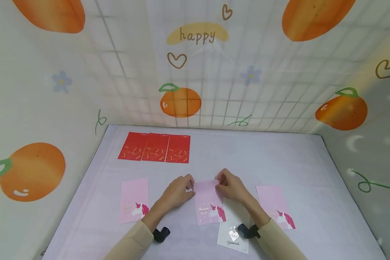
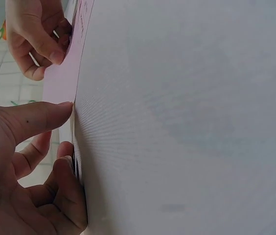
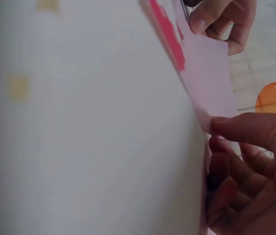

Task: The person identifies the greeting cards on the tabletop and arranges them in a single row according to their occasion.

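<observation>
A pink card (image 1: 209, 206) with a unicorn head in its lower right corner lies between my two hands in the head view. My left hand (image 1: 178, 191) holds its left edge near the top, thumb (image 2: 55, 115) at the edge and fingers curled. At the upper right corner, my right hand (image 1: 232, 186) pinches the same card, its thumb (image 3: 236, 126) on the pink surface. Under the right forearm is a white card (image 1: 229, 227) printed with a silver diamond; the pink card overlaps its upper left part.
Another pink unicorn card (image 1: 133, 196) lies to the left, and one more pink card (image 1: 271, 200) to the right, partly behind my right forearm. Three red cards (image 1: 154, 148) form a row at the back left of the white table (image 1: 247, 155). A patterned curtain (image 1: 133, 90) rises behind.
</observation>
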A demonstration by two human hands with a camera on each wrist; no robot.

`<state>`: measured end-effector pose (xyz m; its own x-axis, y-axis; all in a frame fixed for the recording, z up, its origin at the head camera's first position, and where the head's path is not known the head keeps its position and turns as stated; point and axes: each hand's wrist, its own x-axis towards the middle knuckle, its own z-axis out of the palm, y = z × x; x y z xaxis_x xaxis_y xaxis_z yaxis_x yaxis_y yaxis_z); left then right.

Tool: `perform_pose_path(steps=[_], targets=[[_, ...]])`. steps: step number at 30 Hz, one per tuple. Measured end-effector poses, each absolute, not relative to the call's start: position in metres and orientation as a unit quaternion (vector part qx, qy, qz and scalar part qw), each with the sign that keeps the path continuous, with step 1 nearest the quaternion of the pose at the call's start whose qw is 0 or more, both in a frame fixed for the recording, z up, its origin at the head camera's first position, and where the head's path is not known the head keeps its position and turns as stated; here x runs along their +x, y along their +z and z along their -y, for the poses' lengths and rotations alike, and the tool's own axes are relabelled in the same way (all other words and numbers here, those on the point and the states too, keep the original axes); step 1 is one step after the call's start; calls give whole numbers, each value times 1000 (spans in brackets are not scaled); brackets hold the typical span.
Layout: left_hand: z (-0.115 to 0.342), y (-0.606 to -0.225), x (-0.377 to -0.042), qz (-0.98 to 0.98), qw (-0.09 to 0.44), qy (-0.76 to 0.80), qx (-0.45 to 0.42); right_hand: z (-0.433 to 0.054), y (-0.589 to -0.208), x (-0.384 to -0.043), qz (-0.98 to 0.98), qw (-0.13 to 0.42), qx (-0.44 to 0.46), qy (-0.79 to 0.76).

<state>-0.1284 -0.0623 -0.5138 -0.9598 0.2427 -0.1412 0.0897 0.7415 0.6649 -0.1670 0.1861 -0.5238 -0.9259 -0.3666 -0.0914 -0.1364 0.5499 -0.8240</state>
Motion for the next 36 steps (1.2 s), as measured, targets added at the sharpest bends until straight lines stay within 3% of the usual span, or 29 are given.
perform_pose_path(steps=[8, 17, 36], targets=[[65, -511, -129, -896, 134, 415, 79, -189, -524, -167, -858, 128, -127, -480], [69, -513, -130, -862, 154, 479, 60, -194, -523, -167, -804, 187, -82, -558], [68, -521, -128, -767, 199, 610, 32, -197, -525, -166, -788, 169, -110, -582]])
